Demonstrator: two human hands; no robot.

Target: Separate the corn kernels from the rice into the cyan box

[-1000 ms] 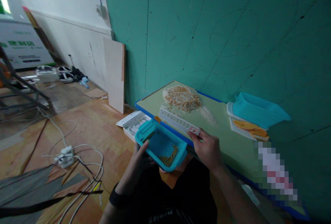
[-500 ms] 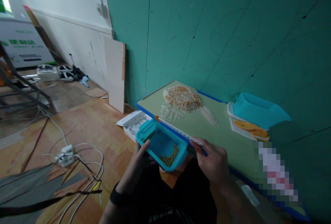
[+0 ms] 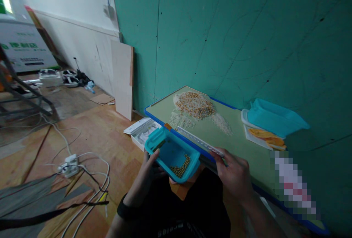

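My left hand point(image 3: 150, 168) grips a blue plastic box point(image 3: 196, 157) by its near left side, thumb over the rim. Inside the box lie some small yellowish beans point(image 3: 180, 168), mostly at the near right end. The box sits just below the front edge of a low table point(image 3: 236, 142). In my right hand point(image 3: 232, 168) is a long white ruler-like strip point(image 3: 199, 141) with a row of dark marks. It lies low along the table's front edge. Beyond it on the tabletop is a heap of beans point(image 3: 195, 104) mixed with white rice-like grains point(image 3: 222, 123).
At the table's right stand a turquoise bin point(image 3: 276, 117), a white tray with an orange cloth point(image 3: 265, 137), and a blurred-out item point(image 3: 295, 185). An open white box point(image 3: 141, 131) is left of the blue box. Cables and a power strip point(image 3: 70, 165) lie on the floor.
My right hand has moved right with the ruler-like strip, and more of the strip now shows over the tabletop. My left hand and the blue box have hardly moved.
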